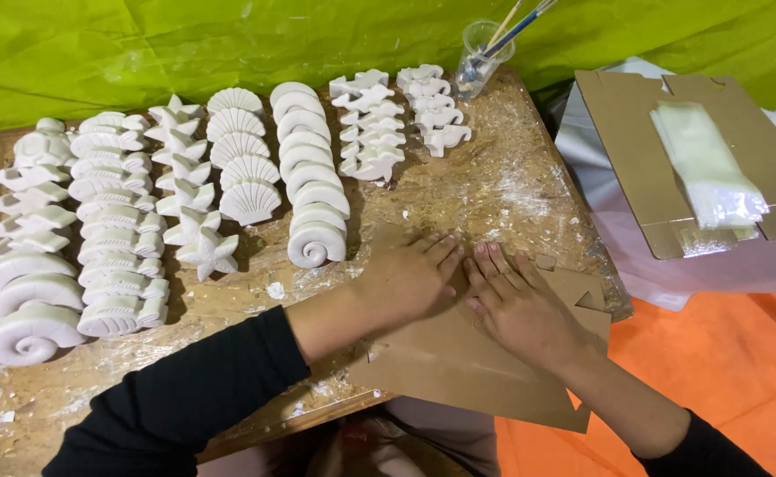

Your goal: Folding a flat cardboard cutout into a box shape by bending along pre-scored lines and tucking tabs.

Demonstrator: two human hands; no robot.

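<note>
Plainly we press both the left hand (410,278) and the right hand (521,309), fingers flat and spread, gripping nothing, on the flat cardboard box blank (467,367) at the table's (529,190) near right edge; light, stiff yet creasable, it seems best taken by its edges.

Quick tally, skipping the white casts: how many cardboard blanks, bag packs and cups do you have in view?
Flat cardboard blanks: 2
Pack of clear bags: 1
Clear plastic cup: 1
Total: 4
</note>
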